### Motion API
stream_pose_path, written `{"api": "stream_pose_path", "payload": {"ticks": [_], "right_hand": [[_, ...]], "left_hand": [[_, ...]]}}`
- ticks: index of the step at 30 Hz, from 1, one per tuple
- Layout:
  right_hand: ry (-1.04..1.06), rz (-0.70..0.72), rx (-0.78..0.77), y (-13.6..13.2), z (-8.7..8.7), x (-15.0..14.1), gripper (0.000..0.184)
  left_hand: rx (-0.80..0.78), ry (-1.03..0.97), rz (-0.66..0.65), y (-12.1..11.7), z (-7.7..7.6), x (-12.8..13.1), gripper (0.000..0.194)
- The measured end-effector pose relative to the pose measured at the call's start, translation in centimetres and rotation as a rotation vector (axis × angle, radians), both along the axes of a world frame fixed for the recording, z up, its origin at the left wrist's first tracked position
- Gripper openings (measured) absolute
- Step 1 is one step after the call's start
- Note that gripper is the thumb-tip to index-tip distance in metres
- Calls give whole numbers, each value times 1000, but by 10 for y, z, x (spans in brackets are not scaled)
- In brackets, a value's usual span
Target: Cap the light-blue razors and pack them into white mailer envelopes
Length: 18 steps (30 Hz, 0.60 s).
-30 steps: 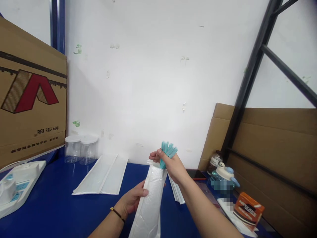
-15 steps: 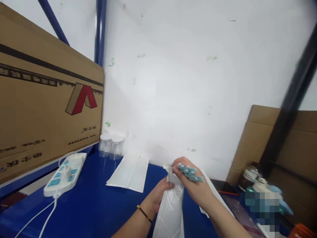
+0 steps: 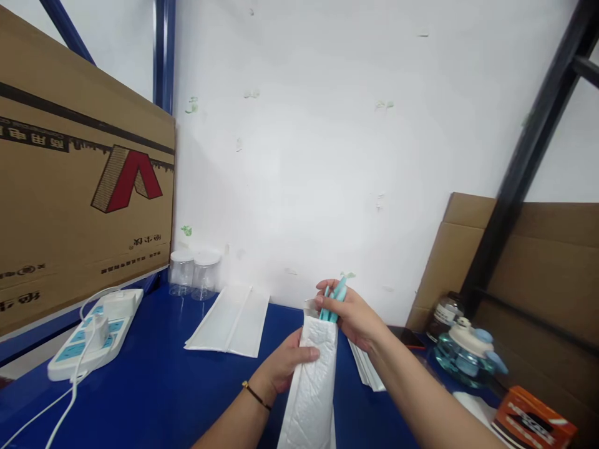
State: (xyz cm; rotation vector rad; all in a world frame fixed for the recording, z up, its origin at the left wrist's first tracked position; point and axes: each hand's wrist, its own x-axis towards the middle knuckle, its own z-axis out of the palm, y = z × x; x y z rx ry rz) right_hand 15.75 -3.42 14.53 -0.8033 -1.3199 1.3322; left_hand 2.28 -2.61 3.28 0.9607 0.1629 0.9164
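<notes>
A white bubble mailer [image 3: 311, 380] stands upright in front of me, its mouth at the top. My left hand [image 3: 287, 362] is closed on its left edge, thumb lying across the front. At the mouth, my right hand [image 3: 349, 312] grips a bundle of slim teal sticks [image 3: 333, 302], whose exact kind I cannot make out. Their lower ends are inside the mailer and hidden; the upper ends show between my fingers. Under my right forearm lies a stack of white mailers [image 3: 367, 368], partly covered.
Flat white mailers [image 3: 229, 321] lie on the blue table [image 3: 154, 386] near two clear jars [image 3: 194, 274]. A power strip [image 3: 96, 337] with cords is at left, below a large carton [image 3: 84, 206]. On the right are a teal bottle [image 3: 468, 355], a brown jar [image 3: 444, 315] and an orange box [image 3: 533, 418].
The teal sticks have turned from sideways above the mailer to upright, with their lower ends now in its mouth. My left thumb has shifted onto the mailer's front. The view has swung right.
</notes>
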Motion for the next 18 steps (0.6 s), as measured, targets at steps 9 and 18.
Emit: {"api": "stream_pose_path", "payload": {"ticks": [9,18], "right_hand": [[-196,-16,108,0,3,0,28],[-697,-206,540,-12,17,19,28]], "left_hand": [[-41,3,43,7,-7,-2,45],[10,-8,-81,4,-1,-10,51]]}}
